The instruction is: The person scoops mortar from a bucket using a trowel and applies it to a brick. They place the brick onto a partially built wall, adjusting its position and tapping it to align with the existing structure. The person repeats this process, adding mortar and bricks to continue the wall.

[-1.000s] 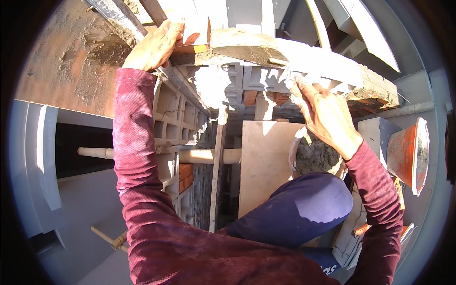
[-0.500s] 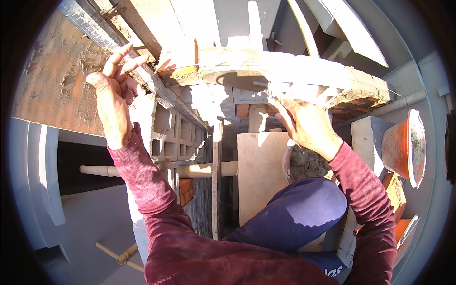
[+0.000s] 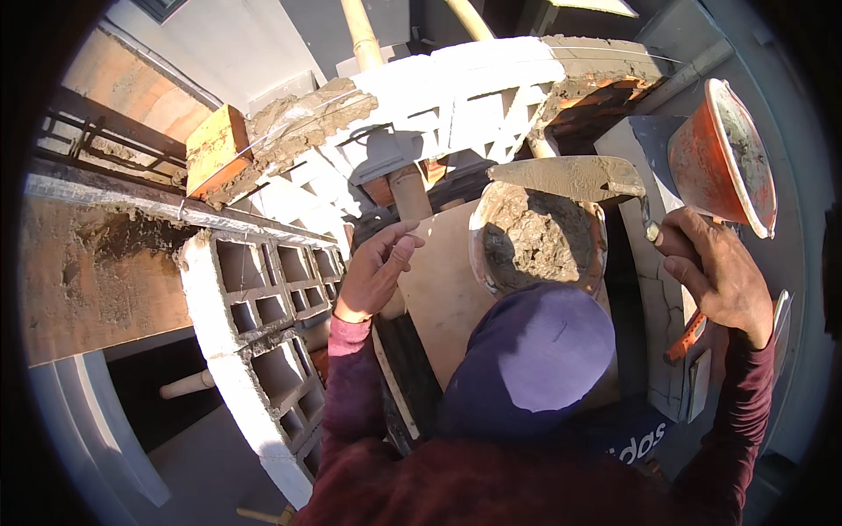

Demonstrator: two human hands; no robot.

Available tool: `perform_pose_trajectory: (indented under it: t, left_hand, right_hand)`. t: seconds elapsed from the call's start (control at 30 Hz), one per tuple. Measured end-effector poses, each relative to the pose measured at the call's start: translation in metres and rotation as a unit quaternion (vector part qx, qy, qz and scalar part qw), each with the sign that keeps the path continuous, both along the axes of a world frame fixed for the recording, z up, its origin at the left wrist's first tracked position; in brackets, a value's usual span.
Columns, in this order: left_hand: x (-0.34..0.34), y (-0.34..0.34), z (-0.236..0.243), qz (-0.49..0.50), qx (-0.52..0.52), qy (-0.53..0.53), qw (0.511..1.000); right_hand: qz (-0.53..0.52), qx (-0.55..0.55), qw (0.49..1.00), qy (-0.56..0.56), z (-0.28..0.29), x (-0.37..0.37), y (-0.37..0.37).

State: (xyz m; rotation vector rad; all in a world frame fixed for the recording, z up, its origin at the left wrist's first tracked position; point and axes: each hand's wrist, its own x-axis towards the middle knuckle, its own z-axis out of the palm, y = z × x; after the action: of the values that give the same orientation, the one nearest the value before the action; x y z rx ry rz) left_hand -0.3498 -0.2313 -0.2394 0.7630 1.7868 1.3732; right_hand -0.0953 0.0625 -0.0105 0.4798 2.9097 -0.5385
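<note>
My right hand [image 3: 715,267] is closed round the handle of a trowel [image 3: 570,178], at the right. The mortar-smeared blade reaches left over the far rim of a bucket [image 3: 478,232] of wet grey mortar [image 3: 544,241]. My left hand [image 3: 379,272] is raised in front of the block wall, fingers partly stretched and thumb apart, with nothing visible in it. Beyond it, a mortar bed [image 3: 320,114] lies along the wall top beside an orange brick [image 3: 217,151]. A thin string runs along that top edge.
Hollow pale blocks [image 3: 197,263] form a wall at the left. A plywood board [image 3: 443,289] lies under the bucket, near my knee [image 3: 539,351]. An orange bucket [image 3: 715,158] stands tilted at the right. Bamboo poles [image 3: 361,35] and a rough wooden panel [image 3: 105,280] border the wall.
My view has shifted. My right hand has moved from the wall top to the right, with the trowel over the mortar bucket. My left hand has come down and inward from the timber edge.
</note>
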Motion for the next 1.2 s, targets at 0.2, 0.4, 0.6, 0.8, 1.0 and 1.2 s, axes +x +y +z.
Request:
perform_pose_trajectory:
  t: [0.2, 0.4, 0.6, 0.8, 1.0, 1.2]
  left_hand:
    - [0.025, 0.062, -0.052, -0.020, -0.027, -0.086, 0.996]
    - [0.034, 0.053, -0.072, -0.001, -0.030, -0.073, 0.997]
    - [0.044, -0.016, -0.122, 0.100, -0.082, -0.115, 0.985]
    - [0.057, -0.028, -0.119, 0.180, -0.013, -0.139, 0.974]
    - [0.049, 0.001, -0.096, 0.188, -0.033, -0.018, 0.982]
    - [0.064, -0.027, -0.186, -0.033, -0.271, 0.313, 0.910]
  right_hand:
    - [0.012, 0.240, 0.960, -0.145, -0.031, 0.018, 0.000]
    - [0.079, 0.176, 0.953, -0.235, -0.106, 0.016, 0.000]
    - [0.077, 0.183, 0.957, -0.213, -0.102, 0.058, -0.028]
    - [-0.018, -0.071, 0.994, -0.082, -0.097, 0.053, -0.002]
    - [0.044, -0.014, 0.983, -0.178, -0.115, 0.058, 0.005]
    - [0.037, 0.055, 0.980, -0.187, -0.098, 0.057, 0.024]
